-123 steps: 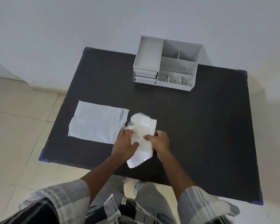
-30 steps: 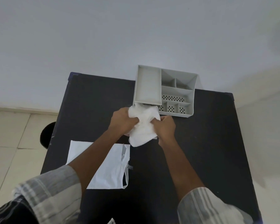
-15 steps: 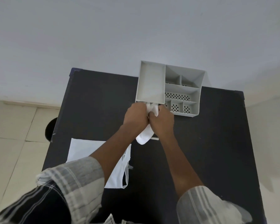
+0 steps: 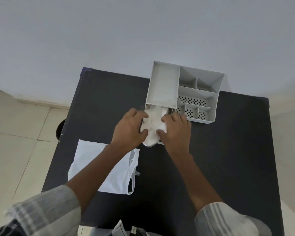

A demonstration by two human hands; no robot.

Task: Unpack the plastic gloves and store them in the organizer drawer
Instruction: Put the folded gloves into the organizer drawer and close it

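Observation:
A bundle of white plastic gloves (image 4: 153, 124) lies in the pulled-out drawer (image 4: 160, 142) at the front left of the grey organizer (image 4: 163, 86). The bundle's near end hangs over the drawer's front edge. My left hand (image 4: 129, 129) presses on the bundle's left side and my right hand (image 4: 174, 129) presses on its right side, fingers curled onto it. Most of the drawer is hidden under the gloves and my hands.
The emptied white packaging bag (image 4: 107, 167) lies flat on the black table (image 4: 228, 159) at the near left, partly under my left forearm. The organizer stands at the table's far edge against the wall. A dark round object (image 4: 59, 129) sits on the tiled floor to the left.
My hands brought the gloves from the table's near side to the organizer. In the last second they pushed the bundle down into the open drawer and spread slightly apart over it.

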